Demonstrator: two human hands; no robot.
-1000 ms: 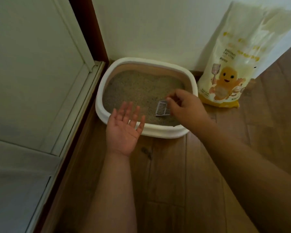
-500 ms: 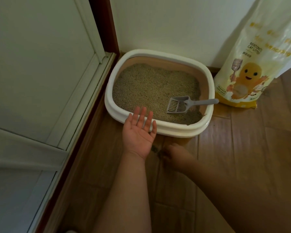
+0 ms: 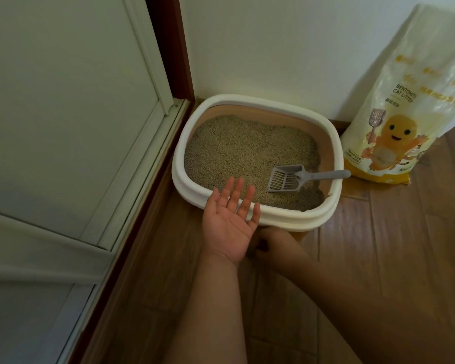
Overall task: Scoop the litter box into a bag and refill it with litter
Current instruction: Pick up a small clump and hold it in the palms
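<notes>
Brown wooden floor (image 3: 378, 258) supports the white oval plastic litter box (image 3: 334, 151), grey slotted scoop (image 3: 286, 178) resting inside. Left hand (image 3: 227, 224) hovers palm-up, fingers straight. Right hand (image 3: 279, 245) curled; contents indeterminable.

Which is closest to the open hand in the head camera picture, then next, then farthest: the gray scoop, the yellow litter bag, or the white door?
From the left hand:
1. The scoop, just right of the fingertips, lying in the litter box.
2. The door, off to the left.
3. The litter bag, far right against the wall.
</notes>
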